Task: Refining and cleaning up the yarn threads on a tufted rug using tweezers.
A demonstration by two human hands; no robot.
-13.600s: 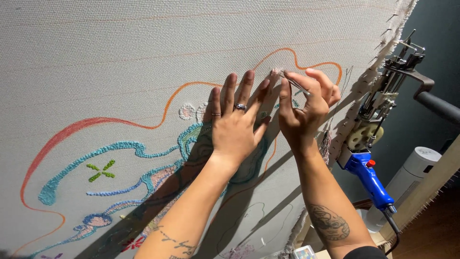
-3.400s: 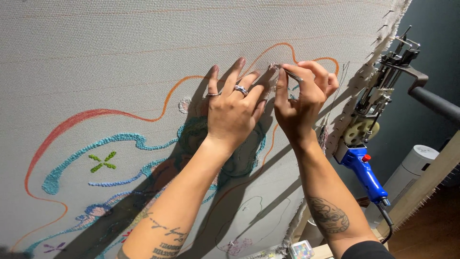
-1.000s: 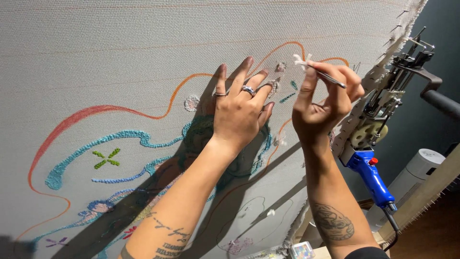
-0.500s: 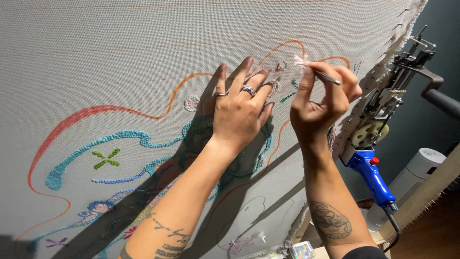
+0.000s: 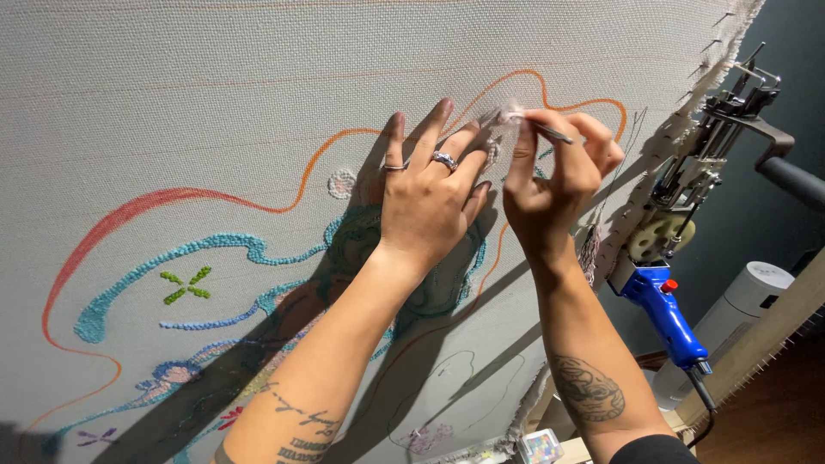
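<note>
Both hands work the upper right of the stretched cloth (image 5: 258,103). Keep your left hand (image 5: 425,202) flat, fingers spread, bracing the weave, while your right hand (image 5: 554,176), pinched on the thin tool (image 5: 546,131), lifts the white tuft (image 5: 509,114) gently.

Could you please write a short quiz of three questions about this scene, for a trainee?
1. True or false: the left hand lies flat on the stretched cloth.
2. The right hand pinches: A) scissors B) a thin metal tool C) a brush.
3. What colour is the handle of the tufting gun hanging at the frame's right edge?

Key: 1 true; 2 B; 3 blue.
</note>
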